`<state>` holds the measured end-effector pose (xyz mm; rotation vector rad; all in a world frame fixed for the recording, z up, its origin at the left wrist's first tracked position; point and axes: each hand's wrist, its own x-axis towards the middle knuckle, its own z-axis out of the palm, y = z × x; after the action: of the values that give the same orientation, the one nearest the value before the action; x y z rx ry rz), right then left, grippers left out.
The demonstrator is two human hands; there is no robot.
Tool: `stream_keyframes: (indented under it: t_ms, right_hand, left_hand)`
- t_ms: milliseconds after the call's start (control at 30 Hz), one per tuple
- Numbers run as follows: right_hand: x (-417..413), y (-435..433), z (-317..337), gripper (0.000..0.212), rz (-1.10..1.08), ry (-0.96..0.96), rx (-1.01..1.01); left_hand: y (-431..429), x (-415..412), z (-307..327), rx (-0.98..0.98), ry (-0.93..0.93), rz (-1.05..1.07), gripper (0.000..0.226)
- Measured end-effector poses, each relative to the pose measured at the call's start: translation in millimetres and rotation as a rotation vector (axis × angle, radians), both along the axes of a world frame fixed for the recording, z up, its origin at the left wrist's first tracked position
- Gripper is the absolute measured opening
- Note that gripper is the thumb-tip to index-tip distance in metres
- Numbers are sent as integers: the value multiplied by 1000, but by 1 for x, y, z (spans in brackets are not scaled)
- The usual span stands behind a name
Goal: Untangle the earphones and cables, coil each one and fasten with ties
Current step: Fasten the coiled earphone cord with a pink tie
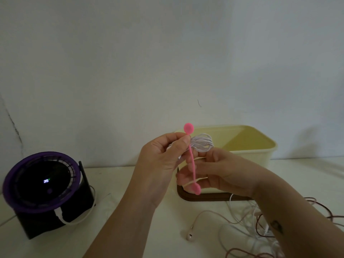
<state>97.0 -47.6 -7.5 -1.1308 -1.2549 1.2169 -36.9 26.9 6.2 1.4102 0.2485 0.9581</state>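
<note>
Fastening step: white coil (202, 144) is gripped by left hand (163, 155), pink tie (191, 161) pinched by right hand (219, 170) (unwrapped); wrapping is likely needed next.

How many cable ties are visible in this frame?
1: the pink tie, held upright between left hand and right hand against the white coil. More may hide inside the cream box.

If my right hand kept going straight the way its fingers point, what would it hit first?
Most likely the left hand: the right hand, pinching the pink tie, has its fingers aimed at the left palm close by. Depth is unclear, so it might slip just past.
</note>
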Motion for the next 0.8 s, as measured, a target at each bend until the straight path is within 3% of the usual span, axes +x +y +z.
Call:
stream_keyframes:
  t_ms: [167,367,667,800]
  right_hand:
    - [8,0,-5,45,154,165,-17]
    - [16,0,-10,36,237,339,17]
    - [14,4,-15,17,307,359,8]
    - [19,3,-16,27,104,264,-17]
  left_hand:
    - [0,-1,-1,54,22,32,7]
    - [4,1,-3,70,-15,41,23]
    - [2,2,-5,79,39,47,21]
    - [-2,1,-4,109,131,6,8]
